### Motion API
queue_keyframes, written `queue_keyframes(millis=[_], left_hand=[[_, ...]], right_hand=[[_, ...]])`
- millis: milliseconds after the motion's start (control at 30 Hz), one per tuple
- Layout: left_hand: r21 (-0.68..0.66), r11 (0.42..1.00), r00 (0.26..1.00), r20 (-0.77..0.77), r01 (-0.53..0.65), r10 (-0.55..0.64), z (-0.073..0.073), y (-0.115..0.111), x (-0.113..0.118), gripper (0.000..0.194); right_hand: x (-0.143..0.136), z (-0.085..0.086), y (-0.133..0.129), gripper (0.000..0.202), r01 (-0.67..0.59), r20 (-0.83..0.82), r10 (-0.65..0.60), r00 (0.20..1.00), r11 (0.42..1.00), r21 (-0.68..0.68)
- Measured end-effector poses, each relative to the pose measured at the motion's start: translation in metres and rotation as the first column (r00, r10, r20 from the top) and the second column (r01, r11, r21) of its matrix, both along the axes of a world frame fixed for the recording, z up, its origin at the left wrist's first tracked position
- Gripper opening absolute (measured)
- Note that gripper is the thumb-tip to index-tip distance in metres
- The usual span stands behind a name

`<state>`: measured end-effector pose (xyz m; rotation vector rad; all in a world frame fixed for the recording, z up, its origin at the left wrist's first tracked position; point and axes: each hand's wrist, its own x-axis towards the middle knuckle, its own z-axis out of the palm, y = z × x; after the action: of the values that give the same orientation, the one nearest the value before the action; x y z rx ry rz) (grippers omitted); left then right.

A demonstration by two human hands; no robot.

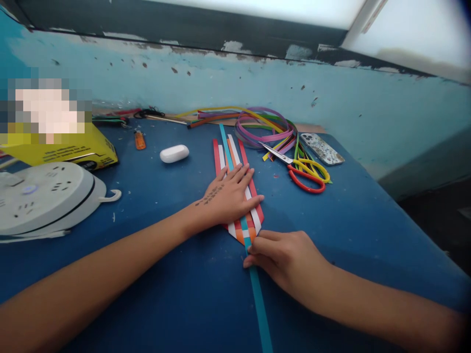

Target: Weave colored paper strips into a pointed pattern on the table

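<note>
Fairly flat left hand (228,198) on strips (243,224)

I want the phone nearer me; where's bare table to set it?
Bare patches: right of the woven strips, between the scissors and the right forearm; and left, between the white case and the left forearm. Crowded: the back right, with coiled strips, scissors and phone; the left edge, with yellow box and white disc.

Bare tabletop (191,186) leaves passage between the left hand (231,196) and the white case (174,154), but scissors (292,163) (coiled strips (291,132) behind) block the way ahead of the right hand (294,267).
</note>
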<state>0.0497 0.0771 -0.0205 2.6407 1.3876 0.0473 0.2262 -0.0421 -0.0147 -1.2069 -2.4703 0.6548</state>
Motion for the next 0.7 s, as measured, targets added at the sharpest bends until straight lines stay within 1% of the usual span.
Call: queue_keyframes(millis=[67, 233, 433, 567, 700], left_hand=[[0.001, 1.000, 1.000, -0.002, 0.001, -0.001, 0.000, -0.001, 0.000, 0.088], [0.000, 1.000, 1.000, 0.003, -0.002, 0.002, 0.000, -0.002, -0.001, 0.088], [0.003, 1.000, 1.000, 0.012, -0.006, 0.006, -0.001, 0.001, 0.000, 0.086], [0.001, 1.000, 1.000, 0.019, 0.000, 0.000, -0.001, 0.002, -0.001, 0.086], [0.004, 1.000, 1.000, 0.020, 0.003, -0.003, -0.001, 0.005, -0.001, 0.085]], right_hand=[[0.000, 0.000, -0.001, 0.027, 0.005, 0.014, -0.005, 1.000, 1.000, 0.031], [0.001, 0.000, -0.004, 0.030, -0.046, 0.063, 0.037, 0.997, 0.988, 0.150], [-0.003, 0.001, -0.010, 0.030, -0.081, 0.090, 0.057, 0.994, 0.953, 0.292], [-0.005, 0.000, -0.012, 0.029, -0.133, 0.105, 0.100, 0.989, 0.916, 0.378], [-0.007, -0.001, -0.011, 0.024, -0.166, 0.094, 0.139, 0.986, 0.895, 0.414]])
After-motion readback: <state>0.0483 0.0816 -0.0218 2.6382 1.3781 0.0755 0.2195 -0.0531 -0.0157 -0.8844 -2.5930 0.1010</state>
